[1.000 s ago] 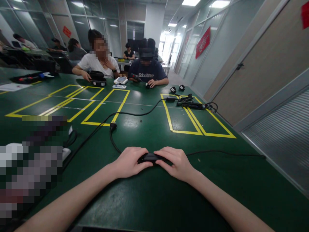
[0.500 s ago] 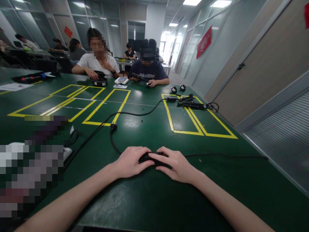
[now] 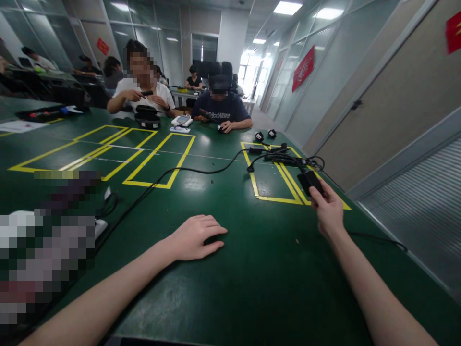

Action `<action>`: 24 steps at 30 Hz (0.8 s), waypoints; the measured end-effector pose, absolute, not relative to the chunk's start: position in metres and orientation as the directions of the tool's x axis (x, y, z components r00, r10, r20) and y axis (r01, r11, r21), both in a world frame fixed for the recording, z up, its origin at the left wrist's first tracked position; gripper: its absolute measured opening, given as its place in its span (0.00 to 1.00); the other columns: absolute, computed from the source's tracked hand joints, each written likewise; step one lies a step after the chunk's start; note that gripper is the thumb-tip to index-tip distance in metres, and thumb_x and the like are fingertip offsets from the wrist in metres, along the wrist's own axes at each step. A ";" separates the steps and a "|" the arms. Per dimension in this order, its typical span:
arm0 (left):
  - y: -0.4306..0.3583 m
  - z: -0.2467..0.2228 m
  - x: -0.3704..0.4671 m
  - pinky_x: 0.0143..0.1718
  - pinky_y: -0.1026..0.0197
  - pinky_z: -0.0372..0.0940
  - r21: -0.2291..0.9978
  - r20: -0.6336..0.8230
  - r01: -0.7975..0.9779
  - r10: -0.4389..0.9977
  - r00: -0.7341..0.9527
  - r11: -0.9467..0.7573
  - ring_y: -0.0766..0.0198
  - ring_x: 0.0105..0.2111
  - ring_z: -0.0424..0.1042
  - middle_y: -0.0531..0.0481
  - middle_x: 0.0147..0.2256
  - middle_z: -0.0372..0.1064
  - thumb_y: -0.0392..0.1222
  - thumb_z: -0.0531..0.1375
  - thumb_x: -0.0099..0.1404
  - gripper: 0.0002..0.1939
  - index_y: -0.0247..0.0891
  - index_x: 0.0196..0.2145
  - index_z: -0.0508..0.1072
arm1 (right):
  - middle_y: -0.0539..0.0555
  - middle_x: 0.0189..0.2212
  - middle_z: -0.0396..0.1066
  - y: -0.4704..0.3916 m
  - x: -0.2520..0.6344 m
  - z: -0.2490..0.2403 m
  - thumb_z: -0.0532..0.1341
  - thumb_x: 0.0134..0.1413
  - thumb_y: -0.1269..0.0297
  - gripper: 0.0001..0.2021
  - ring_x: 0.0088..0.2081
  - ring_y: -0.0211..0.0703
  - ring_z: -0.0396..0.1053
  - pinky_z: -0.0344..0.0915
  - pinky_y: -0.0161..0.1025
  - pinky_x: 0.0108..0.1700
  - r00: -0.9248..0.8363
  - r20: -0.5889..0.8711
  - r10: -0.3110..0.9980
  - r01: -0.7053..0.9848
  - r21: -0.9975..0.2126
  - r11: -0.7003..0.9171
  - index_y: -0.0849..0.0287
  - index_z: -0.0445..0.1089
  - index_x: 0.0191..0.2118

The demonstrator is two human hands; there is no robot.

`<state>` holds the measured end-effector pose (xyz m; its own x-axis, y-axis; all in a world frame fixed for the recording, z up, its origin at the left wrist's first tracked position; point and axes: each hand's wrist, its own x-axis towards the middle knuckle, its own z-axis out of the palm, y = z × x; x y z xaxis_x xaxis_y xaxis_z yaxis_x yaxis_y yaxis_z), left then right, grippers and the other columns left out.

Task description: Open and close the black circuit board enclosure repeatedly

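My right hand [image 3: 331,206] grips a black power adapter [image 3: 310,183] above the right-hand yellow-taped rectangles. From its far side a black cord runs back to a plug [image 3: 251,168]; another cord trails off toward the table's right edge behind my wrist. My left hand [image 3: 200,237] lies on the green table [image 3: 230,293] with its fingers stretched out and nothing in them. Behind the adapter, a bundle of black cables and dark tools [image 3: 284,154] lies across the tape.
One long black cord [image 3: 212,171] crosses the table toward a second adapter [image 3: 256,150]. Two small black-and-white items [image 3: 265,135] stand farther back. Opposite sit two people, near a black case [image 3: 147,117] and a white device [image 3: 182,120]. Blurred-out items fill the left edge.
My right hand has carried the power adapter from the front middle to the right, its plug swinging along. My left hand has let go and stays put. A person opposite has lifted a dark object.
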<state>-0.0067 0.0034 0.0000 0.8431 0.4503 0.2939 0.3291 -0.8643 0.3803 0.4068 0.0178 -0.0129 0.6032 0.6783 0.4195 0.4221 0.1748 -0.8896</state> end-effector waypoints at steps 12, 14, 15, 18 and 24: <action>0.003 0.002 -0.006 0.50 0.55 0.71 0.445 0.306 0.320 0.478 0.824 -0.836 0.57 0.45 0.77 0.45 0.43 0.80 0.42 0.56 0.76 0.12 0.38 0.46 0.79 | 0.65 0.48 0.79 0.022 0.465 -0.042 0.66 0.51 0.52 0.29 0.52 0.61 0.75 0.71 0.54 0.56 0.764 0.353 0.539 0.518 -0.835 -0.188 0.66 0.77 0.55; 0.003 0.002 -0.006 0.51 0.55 0.71 0.450 0.300 0.324 0.483 0.823 -0.832 0.57 0.45 0.77 0.45 0.43 0.80 0.42 0.56 0.76 0.12 0.38 0.46 0.79 | 0.67 0.47 0.79 0.019 0.470 -0.040 0.67 0.49 0.53 0.29 0.51 0.63 0.75 0.71 0.57 0.55 0.772 0.320 0.549 0.516 -0.820 -0.248 0.67 0.78 0.54; 0.003 0.002 -0.006 0.51 0.55 0.71 0.451 0.298 0.326 0.484 0.823 -0.831 0.57 0.45 0.77 0.45 0.43 0.80 0.43 0.57 0.76 0.12 0.38 0.46 0.79 | 0.67 0.46 0.79 0.018 0.472 -0.040 0.68 0.48 0.53 0.29 0.50 0.64 0.76 0.71 0.57 0.55 0.768 0.306 0.562 0.520 -0.810 -0.270 0.67 0.79 0.53; 0.002 0.003 -0.006 0.51 0.55 0.71 0.451 0.296 0.329 0.487 0.822 -0.830 0.57 0.46 0.76 0.45 0.44 0.80 0.42 0.57 0.75 0.12 0.38 0.46 0.80 | 0.65 0.45 0.80 0.017 0.473 -0.039 0.69 0.47 0.54 0.28 0.46 0.60 0.77 0.72 0.55 0.52 0.732 0.277 0.622 0.549 -0.781 -0.298 0.64 0.79 0.53; 0.002 0.003 -0.005 0.51 0.54 0.71 0.459 0.293 0.329 0.490 0.821 -0.826 0.57 0.46 0.76 0.45 0.44 0.79 0.42 0.57 0.75 0.11 0.38 0.45 0.80 | 0.66 0.49 0.79 0.018 0.475 -0.039 0.67 0.51 0.53 0.28 0.49 0.61 0.75 0.71 0.54 0.52 0.699 0.295 0.652 0.613 -0.716 -0.334 0.64 0.78 0.56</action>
